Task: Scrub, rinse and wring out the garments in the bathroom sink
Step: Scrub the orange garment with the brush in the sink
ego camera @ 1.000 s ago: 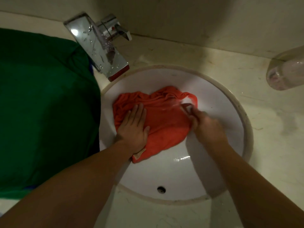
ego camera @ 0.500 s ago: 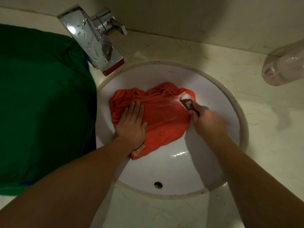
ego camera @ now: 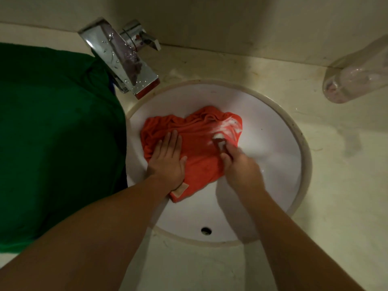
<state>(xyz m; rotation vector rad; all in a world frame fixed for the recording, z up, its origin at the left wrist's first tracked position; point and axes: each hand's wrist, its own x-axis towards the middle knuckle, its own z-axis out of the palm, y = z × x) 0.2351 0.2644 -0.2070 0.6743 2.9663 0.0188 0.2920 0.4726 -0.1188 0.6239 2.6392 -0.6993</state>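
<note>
Orange garment in sink looked wet, limp, soapy, likely slippery. Left hand flat, pinned it; right hand gripped brush. Best grabbed bunched for wringing.

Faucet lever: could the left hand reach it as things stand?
Probably yes. The left hand lies flat on the orange garment, gripping nothing, and nothing stands between it and the faucet lever beyond the spout.
</note>
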